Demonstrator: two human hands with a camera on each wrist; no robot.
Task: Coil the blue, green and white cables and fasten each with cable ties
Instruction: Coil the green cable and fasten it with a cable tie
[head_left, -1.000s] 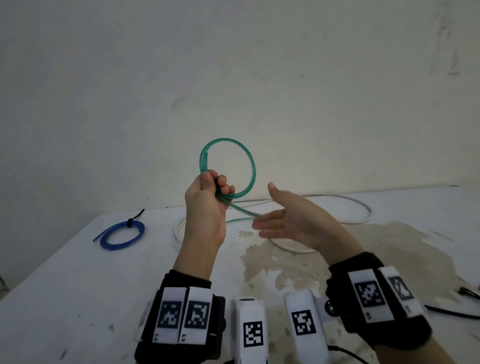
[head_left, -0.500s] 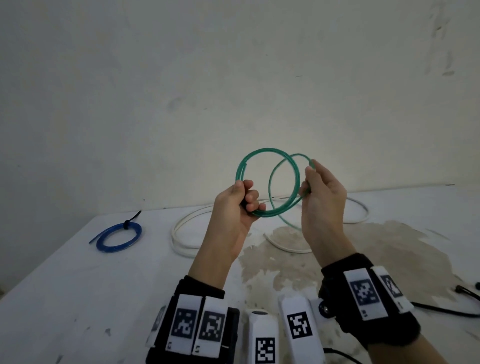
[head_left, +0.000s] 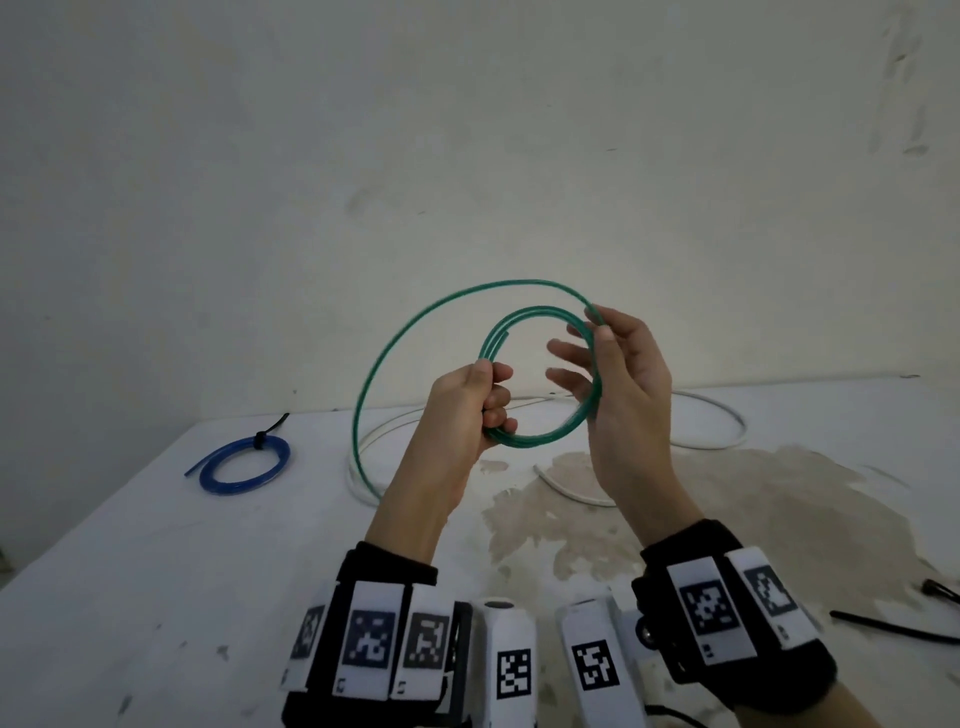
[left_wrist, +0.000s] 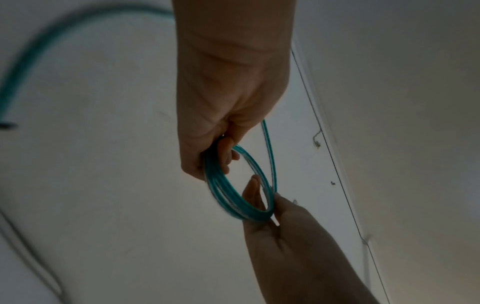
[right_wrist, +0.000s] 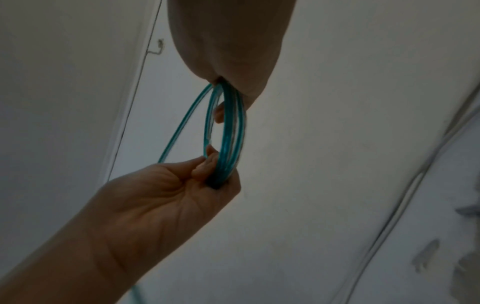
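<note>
Head view first: the left hand (head_left: 467, 410) has its fingers curled tight round the bottom-left of the green cable (head_left: 540, 441) coil, so that grip is closed on the turns gathered so far. The right hand (head_left: 623, 395) pinches the cable at the coil's upper right between thumb and forefinger, the other fingers spread loose through the ring. Both hands hold the coil up in the air above the worktop (head_left: 156, 545), in front of the wall.

From the pinch a wide loose arc of green swings up, over to the left and down toward the worktop, where its end passes behind the left forearm. The left wrist view shows several turns lying together in the ring.

Farther out, the blue cable (head_left: 244, 465) lies on the left of the worktop, already coiled with a black tie on it. The white cable (head_left: 711, 426) sprawls uncoiled behind the hands. A loose black tie (head_left: 893, 626) lies at the right edge.

So I'd say this is mid-coiling of the green cable, the second of three. The next move looks like laying the big arc down onto the ring and passing it under the left fingers, without letting the springy turns fan apart; then the tie.
</note>
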